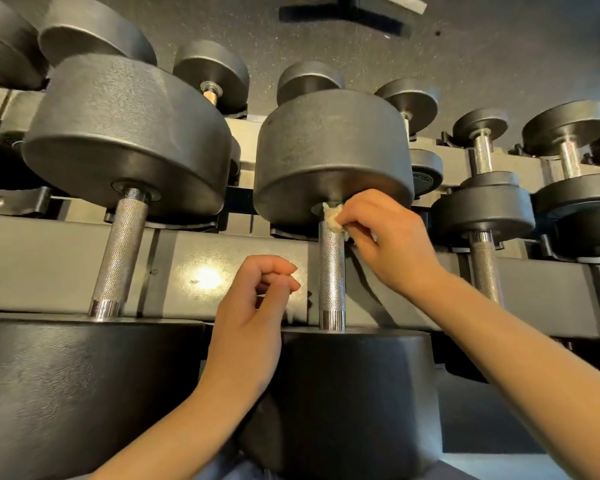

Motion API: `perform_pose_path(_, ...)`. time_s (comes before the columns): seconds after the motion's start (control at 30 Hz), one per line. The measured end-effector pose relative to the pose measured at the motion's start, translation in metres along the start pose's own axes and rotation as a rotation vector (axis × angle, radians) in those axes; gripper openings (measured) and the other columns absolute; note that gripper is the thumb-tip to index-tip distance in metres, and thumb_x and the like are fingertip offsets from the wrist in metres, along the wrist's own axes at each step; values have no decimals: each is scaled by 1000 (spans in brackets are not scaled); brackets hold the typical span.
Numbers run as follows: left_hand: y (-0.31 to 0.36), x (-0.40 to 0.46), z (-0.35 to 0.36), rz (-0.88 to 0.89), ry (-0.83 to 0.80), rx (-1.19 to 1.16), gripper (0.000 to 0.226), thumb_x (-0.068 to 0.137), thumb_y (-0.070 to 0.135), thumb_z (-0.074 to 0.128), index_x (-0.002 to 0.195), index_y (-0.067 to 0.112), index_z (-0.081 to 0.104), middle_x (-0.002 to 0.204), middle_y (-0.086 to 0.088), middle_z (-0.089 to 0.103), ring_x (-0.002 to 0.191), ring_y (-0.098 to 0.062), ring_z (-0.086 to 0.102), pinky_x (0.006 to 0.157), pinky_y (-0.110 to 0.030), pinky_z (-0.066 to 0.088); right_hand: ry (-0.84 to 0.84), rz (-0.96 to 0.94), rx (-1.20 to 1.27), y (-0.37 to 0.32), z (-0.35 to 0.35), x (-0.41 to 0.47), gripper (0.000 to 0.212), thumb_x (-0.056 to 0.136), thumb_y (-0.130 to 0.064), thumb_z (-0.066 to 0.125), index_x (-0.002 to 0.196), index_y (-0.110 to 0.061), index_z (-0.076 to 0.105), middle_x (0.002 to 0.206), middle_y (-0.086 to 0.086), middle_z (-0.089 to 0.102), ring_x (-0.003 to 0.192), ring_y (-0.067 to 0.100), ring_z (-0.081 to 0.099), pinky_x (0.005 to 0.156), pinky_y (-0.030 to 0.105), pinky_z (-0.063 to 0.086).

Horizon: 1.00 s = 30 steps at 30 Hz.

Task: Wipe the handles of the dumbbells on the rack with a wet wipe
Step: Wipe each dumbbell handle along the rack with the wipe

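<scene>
Knurled steel, the middle dumbbell's handle (331, 271) runs from my right hand (385, 244), pinching the crumpled white wet wipe (334, 218) at its far end, back toward me, my loosely curled, empty left hand (253, 306) beside it.

**Wipe at the top of the middle handle**

My wet wipe (333, 218) is a small, crumpled off-white wad pressed against the far end of the knurled steel handle (331, 271), just under the grey weight head. The middle dumbbell (333, 157) lies cradled on the grey rack (66, 265); the wipe looks damp, I think.
</scene>
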<state>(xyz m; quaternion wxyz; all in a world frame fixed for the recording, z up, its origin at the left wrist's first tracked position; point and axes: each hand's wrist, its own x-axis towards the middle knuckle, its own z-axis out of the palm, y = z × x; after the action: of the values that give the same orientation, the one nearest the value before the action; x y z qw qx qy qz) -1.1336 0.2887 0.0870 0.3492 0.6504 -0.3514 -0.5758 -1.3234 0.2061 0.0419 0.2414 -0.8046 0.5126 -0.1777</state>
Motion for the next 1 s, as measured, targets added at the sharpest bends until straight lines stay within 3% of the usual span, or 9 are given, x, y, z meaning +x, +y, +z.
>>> perform_pose_path(0.13,0,0,-1,12,5,24,19,93,10,50,93,25,61,84,10,65,87,-8,61,77,-10,44,1,152,252,-3,1,-7,9,84,-5,65,89,-11,70,97,0,62,93,6,56,82,14,45)
perform_pose_path(0.2,0,0,-1,15,-1,26,19,92,10,50,93,25,61,85,9,66,88,-9,61,79,-12,45,-178,186,410,-2,-12,-10,10,81,-9,71,85,-18,72,92,-3,62,87,8,58,79,17,46)
perform_pose_path(0.3,0,0,-1,12,1,24,19,93,10,49,93,25,61,85,8,65,88,-8,61,79,-13,46,-613,204,635,-11,-26,-21,12,80,-11,73,88,-19,75,86,-8,64,80,6,61,74,18,48)
perform_pose_path(0.43,0,-1,-1,4,-10,8,18,92,12,48,92,25,61,85,7,65,88,-8,62,79,-13,46,-878,102,482,-20,-41,-16,20,90,-11,62,105,-18,73,101,-8,65,97,7,60,90,28,48)
perform_pose_path(0.53,0,0,-2,-9,-15,8,21,93,10,48,93,26,62,85,8,65,87,-8,62,80,-15,46,-956,-15,307,-34,-42,1,24,95,-15,54,110,-22,71,106,-9,64,99,4,56,91,28,45)
perform_pose_path(0.7,1,2,0,1,-20,22,19,96,11,51,92,26,62,84,10,66,86,-6,62,80,-15,45,-1057,-72,59,-53,-24,14,28,95,-15,50,114,-27,66,113,-3,63,106,18,57,94,35,47)
perform_pose_path(0.8,2,1,-1,3,-32,-6,13,89,20,50,92,24,62,84,11,65,86,-6,62,79,-15,45,-1055,-28,215,-43,-35,11,26,93,-12,53,108,-24,70,108,-7,63,101,12,59,90,34,48)
perform_pose_path(0.9,1,0,-3,4,-47,-27,15,86,22,48,91,26,62,84,11,64,88,-9,61,82,-18,46,-1073,29,322,-28,-47,0,29,93,-11,56,116,-24,67,114,-12,59,105,3,56,92,25,45)
perform_pose_path(1.0,0,-1,-3,6,-54,-36,14,86,23,49,91,27,62,85,9,64,89,-10,61,82,-17,45,-1075,178,448,-20,-53,-12,30,96,-10,50,117,-23,67,112,-15,58,107,-1,54,96,18,41)
